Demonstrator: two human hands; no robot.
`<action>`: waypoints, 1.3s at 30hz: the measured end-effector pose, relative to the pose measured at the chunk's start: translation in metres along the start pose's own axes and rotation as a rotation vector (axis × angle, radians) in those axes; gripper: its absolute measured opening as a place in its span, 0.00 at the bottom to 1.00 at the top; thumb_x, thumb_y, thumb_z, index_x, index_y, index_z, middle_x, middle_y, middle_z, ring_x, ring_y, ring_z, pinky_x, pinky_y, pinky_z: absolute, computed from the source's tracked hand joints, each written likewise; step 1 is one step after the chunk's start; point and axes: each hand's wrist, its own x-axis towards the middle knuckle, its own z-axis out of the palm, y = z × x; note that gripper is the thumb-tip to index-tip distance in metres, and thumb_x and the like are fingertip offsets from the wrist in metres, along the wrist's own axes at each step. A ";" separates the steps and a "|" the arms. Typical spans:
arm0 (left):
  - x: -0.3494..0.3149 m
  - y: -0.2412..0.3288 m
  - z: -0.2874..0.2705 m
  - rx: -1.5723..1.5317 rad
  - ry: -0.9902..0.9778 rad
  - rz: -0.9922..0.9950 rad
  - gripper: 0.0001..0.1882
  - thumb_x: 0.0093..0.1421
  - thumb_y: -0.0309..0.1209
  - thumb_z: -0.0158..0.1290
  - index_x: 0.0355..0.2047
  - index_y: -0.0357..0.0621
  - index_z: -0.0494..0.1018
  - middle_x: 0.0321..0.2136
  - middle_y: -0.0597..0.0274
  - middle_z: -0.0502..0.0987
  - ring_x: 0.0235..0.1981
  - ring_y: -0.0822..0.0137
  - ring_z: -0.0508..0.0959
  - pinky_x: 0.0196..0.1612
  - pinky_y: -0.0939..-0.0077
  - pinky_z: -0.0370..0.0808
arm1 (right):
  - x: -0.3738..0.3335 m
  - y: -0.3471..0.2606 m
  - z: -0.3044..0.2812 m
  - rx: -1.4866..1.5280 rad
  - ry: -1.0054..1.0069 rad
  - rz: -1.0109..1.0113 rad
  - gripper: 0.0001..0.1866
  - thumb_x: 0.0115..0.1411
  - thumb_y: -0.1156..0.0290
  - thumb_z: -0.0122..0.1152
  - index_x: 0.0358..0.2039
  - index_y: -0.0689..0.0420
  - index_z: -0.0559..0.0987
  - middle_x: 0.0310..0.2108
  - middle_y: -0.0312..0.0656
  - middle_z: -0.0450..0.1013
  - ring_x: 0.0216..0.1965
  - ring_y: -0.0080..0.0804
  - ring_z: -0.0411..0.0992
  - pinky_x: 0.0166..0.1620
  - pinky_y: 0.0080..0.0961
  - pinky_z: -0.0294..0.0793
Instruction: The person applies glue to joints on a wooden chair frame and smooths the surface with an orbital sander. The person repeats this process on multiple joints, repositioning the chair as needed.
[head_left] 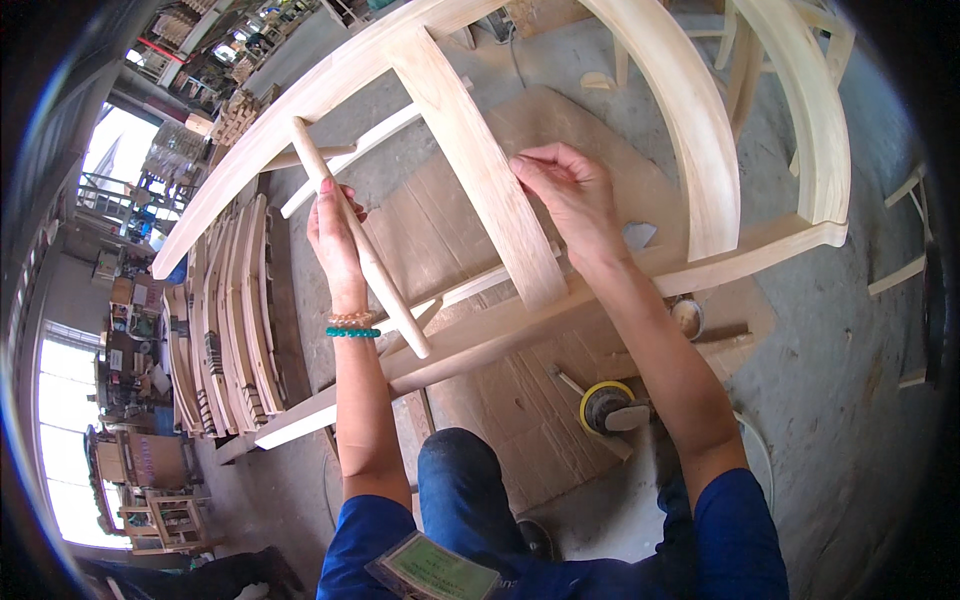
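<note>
A pale, unpainted wooden chair frame stands before me, with a long curved rail (270, 115) at the top left and a lower rail (470, 345) across the front. A broad flat slat (480, 170) joins the two. My left hand (335, 235) is closed round a slim tapered wooden spindle (375, 265), which slants across the gap left of the slat. The spindle's ends overlap both rails; I cannot tell whether either is seated. Beside the slat's right edge, my right hand (575, 195) has its thumb and fingers pinched together. What they hold, if anything, is hidden.
Flattened cardboard (530, 400) covers part of the concrete floor. A yellow-rimmed disc sander (607, 407) lies below the lower rail, near a small round container (687, 316). Several curved wooden parts (225, 320) lean together at left. More chair frames (815, 110) stand at right.
</note>
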 end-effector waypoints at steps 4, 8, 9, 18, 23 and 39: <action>-0.003 0.001 0.000 0.003 -0.018 0.005 0.20 0.63 0.48 0.46 0.31 0.44 0.72 0.23 0.66 0.71 0.26 0.73 0.72 0.36 0.76 0.69 | -0.003 0.005 -0.001 -0.031 0.027 -0.032 0.07 0.54 0.73 0.64 0.32 0.62 0.80 0.29 0.38 0.78 0.30 0.18 0.73 0.36 0.15 0.72; -0.008 0.003 0.008 -0.029 0.038 0.039 0.22 0.63 0.50 0.48 0.26 0.43 0.73 0.19 0.68 0.68 0.21 0.76 0.68 0.30 0.81 0.67 | -0.003 0.005 -0.002 -0.009 0.034 0.031 0.07 0.54 0.73 0.66 0.33 0.60 0.80 0.30 0.35 0.77 0.32 0.18 0.72 0.38 0.16 0.72; -0.007 0.004 0.008 -0.029 0.033 0.039 0.22 0.63 0.50 0.47 0.26 0.43 0.73 0.19 0.68 0.68 0.21 0.76 0.68 0.30 0.81 0.67 | -0.002 0.004 -0.001 0.013 0.037 0.039 0.07 0.54 0.73 0.66 0.33 0.60 0.80 0.30 0.35 0.77 0.32 0.18 0.72 0.38 0.17 0.71; -0.005 0.003 0.007 0.009 0.037 0.040 0.22 0.63 0.50 0.47 0.27 0.42 0.73 0.20 0.67 0.69 0.22 0.76 0.68 0.30 0.81 0.67 | 0.011 -0.004 0.007 0.121 0.029 0.135 0.10 0.51 0.69 0.69 0.32 0.57 0.79 0.29 0.34 0.76 0.31 0.19 0.71 0.37 0.19 0.70; -0.002 0.002 0.010 0.041 0.042 0.041 0.22 0.62 0.50 0.47 0.27 0.41 0.74 0.21 0.66 0.70 0.23 0.75 0.70 0.30 0.79 0.68 | 0.018 -0.006 0.010 0.075 0.025 0.080 0.10 0.50 0.70 0.67 0.31 0.61 0.79 0.29 0.38 0.76 0.31 0.21 0.72 0.36 0.19 0.71; 0.006 -0.002 0.002 0.107 -0.009 0.020 0.22 0.63 0.50 0.45 0.31 0.43 0.74 0.23 0.66 0.71 0.27 0.74 0.72 0.37 0.76 0.70 | 0.003 0.011 0.007 0.138 0.068 0.055 0.08 0.50 0.73 0.66 0.30 0.62 0.79 0.29 0.40 0.76 0.32 0.23 0.73 0.37 0.19 0.71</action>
